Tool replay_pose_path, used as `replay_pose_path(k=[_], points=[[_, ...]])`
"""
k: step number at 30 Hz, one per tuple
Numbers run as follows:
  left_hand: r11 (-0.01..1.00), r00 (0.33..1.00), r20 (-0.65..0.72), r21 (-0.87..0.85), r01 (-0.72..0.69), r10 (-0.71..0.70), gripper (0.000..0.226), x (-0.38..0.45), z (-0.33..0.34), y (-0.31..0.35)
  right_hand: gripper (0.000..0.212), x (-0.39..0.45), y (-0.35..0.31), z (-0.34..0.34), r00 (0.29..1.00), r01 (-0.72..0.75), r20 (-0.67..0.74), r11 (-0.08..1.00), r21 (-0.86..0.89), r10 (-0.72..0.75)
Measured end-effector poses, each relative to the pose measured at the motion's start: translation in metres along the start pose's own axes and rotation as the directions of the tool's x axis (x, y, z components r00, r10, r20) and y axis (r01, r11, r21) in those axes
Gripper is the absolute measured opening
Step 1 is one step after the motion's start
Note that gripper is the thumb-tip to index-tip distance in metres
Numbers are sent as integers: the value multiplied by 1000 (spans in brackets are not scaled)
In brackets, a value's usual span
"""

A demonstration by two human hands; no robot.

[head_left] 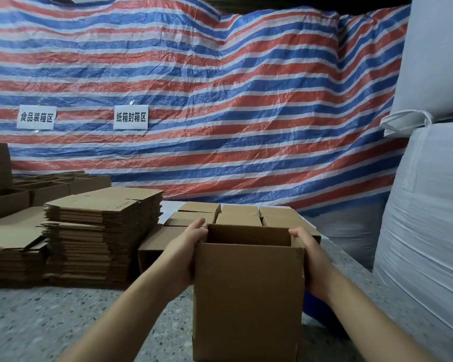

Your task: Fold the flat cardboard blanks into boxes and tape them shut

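An opened-out cardboard box (pixel 249 296) stands upright in front of me, its far end open. My left hand (pixel 186 246) holds its left side near the top, thumb at the rim. My right hand (pixel 310 254) grips the right side, thumb over the top corner. Stacks of flat cardboard blanks (pixel 100 231) lie to the left on the floor. No tape is visible.
Several folded boxes (pixel 236 214) sit in rows just behind the held box. More open boxes (pixel 45 186) stand at the far left. Big white sacks (pixel 426 205) rise at the right. A striped tarp (pixel 220 100) hangs behind. The speckled floor (pixel 63 322) lies below.
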State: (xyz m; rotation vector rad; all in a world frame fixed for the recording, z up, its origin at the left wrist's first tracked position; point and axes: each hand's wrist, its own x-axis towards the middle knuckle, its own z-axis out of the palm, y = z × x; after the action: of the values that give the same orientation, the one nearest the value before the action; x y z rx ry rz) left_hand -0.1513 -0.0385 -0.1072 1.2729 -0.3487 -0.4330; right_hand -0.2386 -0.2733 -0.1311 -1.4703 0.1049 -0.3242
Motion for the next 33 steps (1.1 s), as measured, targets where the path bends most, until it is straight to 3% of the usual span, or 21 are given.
replay_pose_path(k=[2, 5, 14, 26, 33], points=[[1000, 1000, 6, -10, 21, -20, 29, -3, -1, -5, 50, 0, 1, -1, 1000, -13, -17, 1000, 6, 13], [997, 999, -14, -52, 50, -51, 51, -2, 4, -16, 55, -1, 7, 0, 998, 1, -59, 996, 90, 4], [986, 999, -32, -166, -3, -2, 71, 2, 12, -28, 62, 3, 17, 3, 990, 84, -127, 973, 217, -58], [984, 995, -52, -149, -97, 90, 56, 5, 11, -45, 65, 3, 39, -1, 979, 137, -176, 974, 178, -106], [990, 994, -13, -91, -108, 107, 28, 3, 2, -47, 62, 7, 46, -5, 970, 155, -214, 970, 190, -114]])
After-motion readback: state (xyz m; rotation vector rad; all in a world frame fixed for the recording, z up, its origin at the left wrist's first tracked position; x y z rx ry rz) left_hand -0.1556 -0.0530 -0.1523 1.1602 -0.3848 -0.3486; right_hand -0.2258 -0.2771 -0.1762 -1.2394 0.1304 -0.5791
